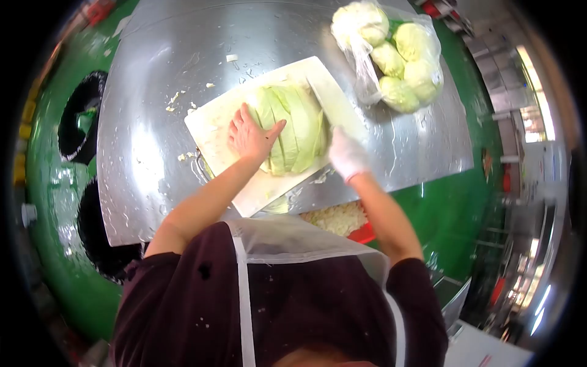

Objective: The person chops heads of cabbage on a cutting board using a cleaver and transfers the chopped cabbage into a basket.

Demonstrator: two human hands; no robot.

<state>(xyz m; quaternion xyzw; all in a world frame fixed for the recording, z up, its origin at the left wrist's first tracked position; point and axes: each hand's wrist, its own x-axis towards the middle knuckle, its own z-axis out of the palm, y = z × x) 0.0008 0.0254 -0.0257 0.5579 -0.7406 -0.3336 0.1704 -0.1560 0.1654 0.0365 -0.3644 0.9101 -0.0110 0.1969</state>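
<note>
A green cabbage (292, 131), cut into several slices that lean together, lies on a white cutting board (211, 122). My bare left hand (252, 136) is at its left side, fingers spread toward the board and thumb stretched over the leaves. My right hand (347, 154), in a white glove, is closed around the handle of a knife (319, 98). The blade points up and away along the cabbage's right side, over the board. The handle is mostly hidden in the glove.
A clear plastic bag (367, 76) of several whole cabbages (419, 76) sits at the metal table's (153, 92) back right. A red container (362, 233) of chopped pieces (335, 219) is below the near edge. Black-lined bins (92, 226) stand left. Scraps (171, 101) dot the table.
</note>
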